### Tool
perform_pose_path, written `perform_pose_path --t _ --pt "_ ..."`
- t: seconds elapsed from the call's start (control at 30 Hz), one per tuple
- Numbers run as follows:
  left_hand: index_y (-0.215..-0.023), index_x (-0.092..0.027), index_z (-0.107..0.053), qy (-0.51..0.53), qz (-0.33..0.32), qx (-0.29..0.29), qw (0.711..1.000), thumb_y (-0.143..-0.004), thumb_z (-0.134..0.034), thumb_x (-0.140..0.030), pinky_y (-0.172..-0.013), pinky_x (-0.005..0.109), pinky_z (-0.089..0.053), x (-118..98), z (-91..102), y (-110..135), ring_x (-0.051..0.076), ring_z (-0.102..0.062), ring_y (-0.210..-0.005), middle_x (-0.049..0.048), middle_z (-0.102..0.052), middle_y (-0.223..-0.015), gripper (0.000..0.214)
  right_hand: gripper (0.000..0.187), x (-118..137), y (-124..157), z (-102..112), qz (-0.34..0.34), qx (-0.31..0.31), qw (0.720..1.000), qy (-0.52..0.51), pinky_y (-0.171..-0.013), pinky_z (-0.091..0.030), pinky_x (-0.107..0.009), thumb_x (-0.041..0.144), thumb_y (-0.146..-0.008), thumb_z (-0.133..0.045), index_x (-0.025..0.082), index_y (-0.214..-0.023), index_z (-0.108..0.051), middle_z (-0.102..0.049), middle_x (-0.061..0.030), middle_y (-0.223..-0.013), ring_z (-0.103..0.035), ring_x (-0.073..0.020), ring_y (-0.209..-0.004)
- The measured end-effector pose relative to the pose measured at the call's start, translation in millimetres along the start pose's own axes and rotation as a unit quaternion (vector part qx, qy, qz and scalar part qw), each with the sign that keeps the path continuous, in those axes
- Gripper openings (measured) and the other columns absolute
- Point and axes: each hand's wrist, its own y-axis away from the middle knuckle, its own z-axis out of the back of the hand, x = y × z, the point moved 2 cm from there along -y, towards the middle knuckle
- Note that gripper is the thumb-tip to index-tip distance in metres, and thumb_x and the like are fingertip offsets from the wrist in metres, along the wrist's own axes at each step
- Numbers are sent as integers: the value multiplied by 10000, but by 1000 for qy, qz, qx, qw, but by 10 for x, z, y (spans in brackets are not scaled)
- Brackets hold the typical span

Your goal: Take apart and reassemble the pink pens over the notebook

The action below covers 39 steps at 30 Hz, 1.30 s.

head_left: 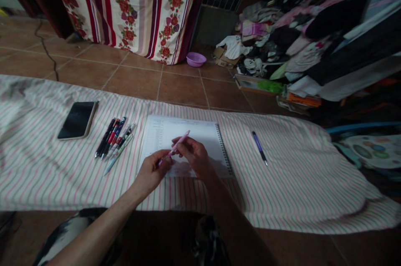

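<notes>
Both hands meet over an open spiral notebook [200, 132] and grip one pink pen [181, 139], which slants up to the right. My left hand [155, 168] is closed around the pen's lower end. Higher up, the fingers of my right hand [196, 155] pinch its barrel. Left of the notebook lies a row of several pens [114, 138], side by side. A purple and black pen [260, 148] rests alone to the right. Small writing or printing shows along the notebook's left part, too small to read.
The striped cloth [288, 191] covers the low table. A phone [77, 120] lies at its left. Beyond are a tiled floor [138, 78], a floral curtain [144, 7] and a purple basin [196, 59]. Piled clothes [282, 28] fill the right back.
</notes>
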Motion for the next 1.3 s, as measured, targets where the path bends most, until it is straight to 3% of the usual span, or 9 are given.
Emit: perform_pose_path --t 0.63,1.1,1.3 --pt "-1021 -120 -642 -1 -3 3 1000 -800 -548 -417 -447 214 -339 44 16 -16 105 -475 -511 46 -608 -672 382 233 -3 10 -22 -3 22 1000 6 -597 -446 -246 335 -739 -626 193 -924 -620 -670 -13 -782 -593 -116 -679" --pt "-1006 -122 -644 14 1 -3 1000 -781 -559 -438 -442 216 -335 64 14 -23 102 -461 -489 27 -580 -624 397 227 -3 13 -18 -5 31 1000 2 -637 -468 -245 320 -732 -644 207 -928 -633 -672 4 -765 -588 -103 -658" --pt "-955 -123 -647 1 -3 1 1000 -795 -543 -436 -444 217 -334 57 20 -18 102 -459 -497 29 -578 -630 366 205 -38 -3 -23 -9 17 1000 -5 -679 -476 -265 329 -680 -688 211 -840 -638 -665 11 -728 -606 -117 -672"
